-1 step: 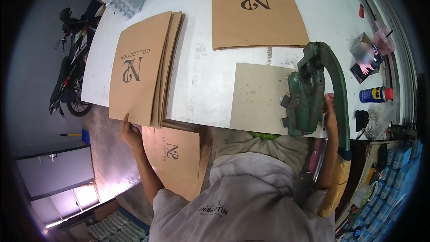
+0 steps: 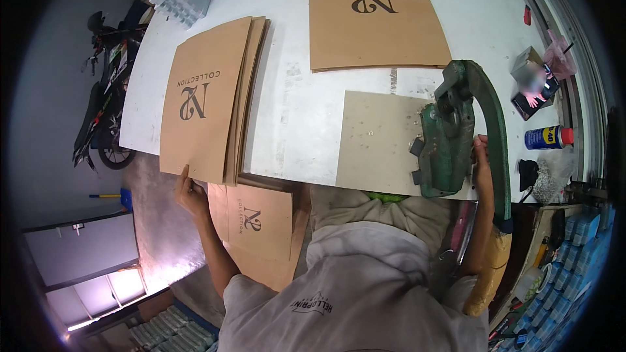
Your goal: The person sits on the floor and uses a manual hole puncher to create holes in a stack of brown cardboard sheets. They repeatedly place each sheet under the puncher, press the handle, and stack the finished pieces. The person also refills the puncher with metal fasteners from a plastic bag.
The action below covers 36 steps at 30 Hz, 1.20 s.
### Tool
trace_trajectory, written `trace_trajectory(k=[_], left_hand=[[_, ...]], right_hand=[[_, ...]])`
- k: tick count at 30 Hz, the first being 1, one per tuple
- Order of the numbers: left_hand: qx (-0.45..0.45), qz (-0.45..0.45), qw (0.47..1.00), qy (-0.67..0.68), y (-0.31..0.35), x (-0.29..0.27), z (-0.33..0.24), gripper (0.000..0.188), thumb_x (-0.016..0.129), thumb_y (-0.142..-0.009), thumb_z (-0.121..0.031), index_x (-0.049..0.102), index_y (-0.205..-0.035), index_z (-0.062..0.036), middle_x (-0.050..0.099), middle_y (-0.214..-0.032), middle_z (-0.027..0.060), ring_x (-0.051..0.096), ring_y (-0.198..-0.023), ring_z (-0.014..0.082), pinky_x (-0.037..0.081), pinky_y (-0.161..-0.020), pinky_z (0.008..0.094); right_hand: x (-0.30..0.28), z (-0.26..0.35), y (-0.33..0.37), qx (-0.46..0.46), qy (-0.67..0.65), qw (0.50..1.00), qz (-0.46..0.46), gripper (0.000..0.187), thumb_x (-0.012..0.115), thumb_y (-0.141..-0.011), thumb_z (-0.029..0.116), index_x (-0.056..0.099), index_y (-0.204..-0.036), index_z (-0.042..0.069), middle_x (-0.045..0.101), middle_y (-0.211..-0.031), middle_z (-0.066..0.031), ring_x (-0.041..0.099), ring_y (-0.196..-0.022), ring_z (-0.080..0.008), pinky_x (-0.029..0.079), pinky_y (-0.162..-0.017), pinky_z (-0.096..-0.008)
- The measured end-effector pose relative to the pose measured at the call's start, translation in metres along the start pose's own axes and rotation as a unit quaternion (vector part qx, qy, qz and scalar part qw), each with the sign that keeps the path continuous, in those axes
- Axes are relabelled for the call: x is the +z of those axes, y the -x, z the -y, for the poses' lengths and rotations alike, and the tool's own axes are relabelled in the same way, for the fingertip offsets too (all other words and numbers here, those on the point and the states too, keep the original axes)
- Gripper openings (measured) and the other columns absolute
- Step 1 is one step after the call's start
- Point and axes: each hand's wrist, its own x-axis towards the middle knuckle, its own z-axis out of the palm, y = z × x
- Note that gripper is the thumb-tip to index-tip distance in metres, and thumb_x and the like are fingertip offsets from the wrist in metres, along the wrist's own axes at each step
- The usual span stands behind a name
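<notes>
My left hand [image 2: 191, 194] pinches the near edge of a brown paper bag [image 2: 225, 101], the top one of a flat stack at the table's left edge. Its thumb or finger lies on top; the rest of the hand is below the edge. My right hand [image 2: 481, 156] is behind a green cast-metal hand press [image 2: 443, 150], between its body and the curved lever. The fingers are bent together against the press, and what they hold is hidden. The lever's handle [image 2: 490, 274], wrapped in yellowish tape, comes down beside my right arm. A beige board [image 2: 378, 137] lies under the press.
More brown paper bags [image 2: 378, 32] lie flat at the far side of the white table [image 2: 287, 91]. Other bags [image 2: 261, 228] rest below the left edge. A blue spray can [image 2: 546, 138], a small box [image 2: 531, 81] and clear plastic [image 2: 546, 179] stand at the right.
</notes>
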Motion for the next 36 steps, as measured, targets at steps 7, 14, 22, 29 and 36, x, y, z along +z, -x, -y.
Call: trace_trajectory(k=[7,14,22,29,36], left_hand=[[0.038,-0.101,0.994,-0.02,0.003,-0.017,-0.014,0.02,0.057,-0.081,0.013,0.073,-0.086,0.0005,0.064,-0.132,0.0207,0.062,-0.122,0.0354,0.056,-0.095,0.0409],[0.099,-0.115,0.96,0.234,-0.055,0.011,-0.212,0.018,0.061,-0.079,0.01,0.068,-0.092,0.0009,0.064,-0.124,0.024,0.061,-0.117,0.0386,0.05,-0.101,0.0463],[0.319,0.11,0.87,0.359,-0.114,0.146,-0.432,0.038,0.076,-0.086,-0.008,0.066,-0.122,-0.0055,0.064,-0.134,0.018,0.056,-0.13,0.0414,0.046,-0.108,0.0478],[0.346,0.351,0.834,0.248,-0.147,0.204,-0.456,0.028,0.066,-0.087,-0.006,0.062,-0.115,-0.0043,0.063,-0.134,0.015,0.06,-0.123,0.0415,0.052,-0.1,0.0469],[0.44,0.13,0.83,0.319,-0.121,0.168,-0.454,0.032,0.06,-0.084,0.0,0.063,-0.116,-0.0028,0.066,-0.123,0.0121,0.062,-0.115,0.0353,0.054,-0.092,0.0469]], right_hand=[[0.002,-0.002,0.003,-0.018,-0.008,1.0,0.008,0.023,0.069,-0.091,0.002,0.067,-0.114,-0.003,0.068,-0.092,-0.0003,0.062,-0.081,-0.0091,0.05,-0.074,-0.0252],[0.014,-0.008,0.002,-0.053,0.02,0.998,-0.002,0.023,0.074,-0.09,0.002,0.069,-0.112,-0.002,0.072,-0.094,-0.0029,0.065,-0.082,-0.0099,0.052,-0.074,-0.0261],[0.024,0.029,0.006,-0.096,0.041,0.994,-0.013,0.021,0.08,-0.091,0.014,0.073,-0.106,0.001,0.07,-0.08,-0.0014,0.058,-0.068,-0.0056,0.046,-0.06,-0.0228],[0.02,0.02,0.007,-0.11,-0.017,0.992,-0.059,0.014,0.077,-0.094,0.011,0.074,-0.099,-0.002,0.071,-0.081,-0.0034,0.061,-0.071,-0.0069,0.046,-0.06,-0.0224],[0.02,0.039,0.008,-0.067,-0.046,0.992,-0.096,0.014,0.074,-0.097,0.012,0.072,-0.1,-0.002,0.072,-0.082,-0.0045,0.059,-0.065,-0.0067,0.046,-0.058,-0.0216]])
